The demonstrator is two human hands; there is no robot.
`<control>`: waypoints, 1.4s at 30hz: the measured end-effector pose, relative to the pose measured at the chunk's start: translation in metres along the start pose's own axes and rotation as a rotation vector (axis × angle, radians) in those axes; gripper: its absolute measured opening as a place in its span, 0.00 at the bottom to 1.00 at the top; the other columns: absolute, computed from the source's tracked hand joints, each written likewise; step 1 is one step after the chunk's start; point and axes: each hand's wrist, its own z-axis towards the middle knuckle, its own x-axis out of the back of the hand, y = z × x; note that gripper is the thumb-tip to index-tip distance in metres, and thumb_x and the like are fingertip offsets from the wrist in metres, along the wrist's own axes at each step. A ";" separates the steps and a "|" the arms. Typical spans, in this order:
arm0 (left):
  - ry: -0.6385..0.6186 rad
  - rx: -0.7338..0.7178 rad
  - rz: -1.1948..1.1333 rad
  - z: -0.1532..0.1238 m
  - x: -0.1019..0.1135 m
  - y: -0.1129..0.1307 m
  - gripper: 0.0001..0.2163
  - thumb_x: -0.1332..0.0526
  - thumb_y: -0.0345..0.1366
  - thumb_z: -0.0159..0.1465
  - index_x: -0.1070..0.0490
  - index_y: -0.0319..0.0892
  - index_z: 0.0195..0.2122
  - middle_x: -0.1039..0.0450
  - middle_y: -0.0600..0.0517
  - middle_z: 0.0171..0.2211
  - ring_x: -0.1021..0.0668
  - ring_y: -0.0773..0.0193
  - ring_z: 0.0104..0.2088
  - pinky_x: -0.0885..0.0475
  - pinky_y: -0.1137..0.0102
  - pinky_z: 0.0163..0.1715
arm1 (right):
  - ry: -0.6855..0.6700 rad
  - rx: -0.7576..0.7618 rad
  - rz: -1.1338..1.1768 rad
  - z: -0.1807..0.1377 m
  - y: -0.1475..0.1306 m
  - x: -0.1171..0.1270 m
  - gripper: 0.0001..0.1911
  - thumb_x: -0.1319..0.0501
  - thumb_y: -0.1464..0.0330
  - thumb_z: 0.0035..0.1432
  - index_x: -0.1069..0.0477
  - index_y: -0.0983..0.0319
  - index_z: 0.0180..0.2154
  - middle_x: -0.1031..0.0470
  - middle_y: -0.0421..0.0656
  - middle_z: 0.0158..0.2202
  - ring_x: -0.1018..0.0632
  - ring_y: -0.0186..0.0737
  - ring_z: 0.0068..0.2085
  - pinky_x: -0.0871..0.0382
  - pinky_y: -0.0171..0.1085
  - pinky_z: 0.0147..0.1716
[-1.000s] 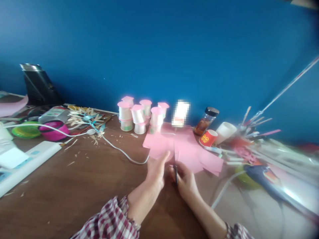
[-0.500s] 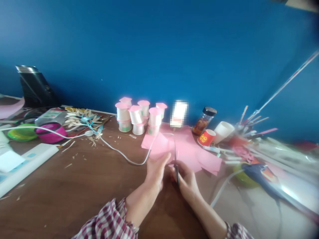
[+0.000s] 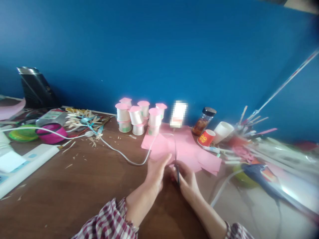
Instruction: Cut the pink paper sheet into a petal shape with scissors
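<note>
My right hand point(image 3: 185, 179) is closed around the dark handles of a pair of scissors point(image 3: 177, 174). The thin blades point away from me, over pink paper point(image 3: 184, 141). Just left of the scissors, my left hand point(image 3: 156, 174) has its thumb on top of the near edge of pink paper, gripping it; its fingers are mostly hidden underneath. More pink sheets lie flat beyond both hands. Behind them stand several white paper cups with pink paper tops point(image 3: 136, 116), stacked two high.
A white cable point(image 3: 124, 159) curves across the brown table point(image 3: 87, 196). To the right are a lidded jar point(image 3: 203, 122), a red cup point(image 3: 206, 137), a white cup point(image 3: 223, 131) and a dark blue glue gun-like tool point(image 3: 261, 179). A power strip point(image 3: 32, 166) and wood scraps point(image 3: 84, 119) lie left.
The scissors have shifted very slightly in my right hand. Otherwise both hands stay in nearly the same place.
</note>
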 end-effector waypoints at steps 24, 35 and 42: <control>0.008 -0.019 0.003 0.003 0.001 0.002 0.13 0.32 0.35 0.46 0.31 0.34 0.30 0.29 0.50 0.20 0.25 0.58 0.19 0.28 0.64 0.17 | -0.003 -0.020 -0.032 0.000 0.001 0.003 0.16 0.39 0.62 0.54 0.30 0.66 0.42 0.34 0.37 0.19 0.34 0.32 0.20 0.38 0.30 0.19; 0.050 -0.066 0.027 0.009 0.005 0.001 0.19 0.32 0.36 0.46 0.29 0.33 0.37 0.25 0.43 0.31 0.22 0.56 0.27 0.26 0.65 0.23 | -0.020 -0.027 -0.052 -0.001 0.005 0.006 0.17 0.39 0.62 0.54 0.30 0.65 0.42 0.35 0.36 0.19 0.34 0.32 0.20 0.40 0.30 0.19; 0.034 -0.062 0.043 0.008 0.005 0.004 0.18 0.33 0.35 0.47 0.29 0.32 0.39 0.25 0.42 0.30 0.22 0.56 0.27 0.26 0.65 0.24 | -0.032 -0.015 -0.030 0.000 0.002 0.005 0.16 0.38 0.62 0.54 0.29 0.65 0.42 0.34 0.36 0.19 0.33 0.32 0.21 0.38 0.30 0.20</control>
